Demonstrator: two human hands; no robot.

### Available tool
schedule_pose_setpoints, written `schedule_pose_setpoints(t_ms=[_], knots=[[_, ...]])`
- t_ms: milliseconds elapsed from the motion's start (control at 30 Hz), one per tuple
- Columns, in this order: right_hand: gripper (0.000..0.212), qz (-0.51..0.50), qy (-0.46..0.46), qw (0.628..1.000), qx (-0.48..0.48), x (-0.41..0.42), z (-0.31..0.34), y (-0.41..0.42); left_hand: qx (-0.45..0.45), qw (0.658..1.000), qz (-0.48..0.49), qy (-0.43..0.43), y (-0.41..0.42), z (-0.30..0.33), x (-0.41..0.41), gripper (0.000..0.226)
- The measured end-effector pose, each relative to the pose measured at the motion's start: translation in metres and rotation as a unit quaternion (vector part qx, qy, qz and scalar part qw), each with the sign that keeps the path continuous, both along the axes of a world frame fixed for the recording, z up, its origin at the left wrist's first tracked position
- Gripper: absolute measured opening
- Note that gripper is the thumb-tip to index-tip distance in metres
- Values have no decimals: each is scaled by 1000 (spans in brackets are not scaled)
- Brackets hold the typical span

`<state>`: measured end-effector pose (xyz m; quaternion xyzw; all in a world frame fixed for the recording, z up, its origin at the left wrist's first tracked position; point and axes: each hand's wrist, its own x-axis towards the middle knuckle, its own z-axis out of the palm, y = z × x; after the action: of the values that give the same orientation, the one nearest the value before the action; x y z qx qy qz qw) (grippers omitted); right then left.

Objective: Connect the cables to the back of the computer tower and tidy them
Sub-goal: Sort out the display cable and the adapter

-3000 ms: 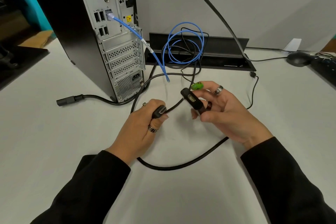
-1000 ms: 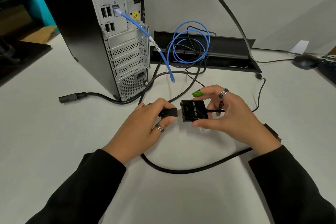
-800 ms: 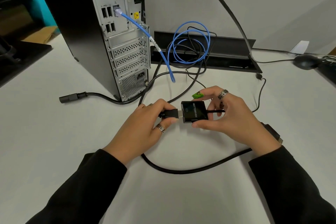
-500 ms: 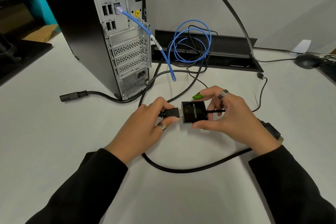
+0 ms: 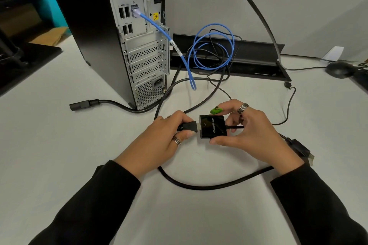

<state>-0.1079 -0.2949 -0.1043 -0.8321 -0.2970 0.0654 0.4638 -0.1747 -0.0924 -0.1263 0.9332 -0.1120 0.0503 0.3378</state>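
Cable plug, pinched by the left hand at frame centre, lies horizontally, tip touching the left edge of the adapter gripped by the right hand; full seating cannot be told.

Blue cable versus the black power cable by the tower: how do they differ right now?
The blue cable is thin and plugged into a port on the tower; the power cable is thick and unplugged, its plug lying on the table left of the tower. The blue cable's slack is coiled in loops behind; the power cable runs along the tower's base. Neither is held by a hand.
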Motion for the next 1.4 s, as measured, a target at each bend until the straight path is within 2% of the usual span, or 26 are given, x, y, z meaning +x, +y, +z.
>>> schedule_pose_setpoints(t_ms=[167,767,833,933,1033,1133,1200,1400], knots=[[56,12,-9,1000,-11,-2,1,2,19,1000,-2,2,0,-3,1,18],[61,6,-30,999,6,-3,-1,5,-8,1000,1,-26,2,-8,4,23],[64,11,-35,999,-11,-2,0,4,-4,1000,3,-27,2,-6,4,24],[68,9,-44,995,-86,2,0,0,1,999,12,-31,3,-5,5,25],[54,-30,-70,983,-169,12,-1,-13,-10,999,35,-36,7,-6,6,25],[20,-92,-81,982,-144,22,1,-32,-12,997,56,-55,10,-6,9,31],[7,-126,-75,981,-126,27,3,-42,-22,995,62,-73,10,-6,9,36],[22,-181,-61,978,-86,26,4,-54,-66,988,87,-108,17,-11,11,34]])
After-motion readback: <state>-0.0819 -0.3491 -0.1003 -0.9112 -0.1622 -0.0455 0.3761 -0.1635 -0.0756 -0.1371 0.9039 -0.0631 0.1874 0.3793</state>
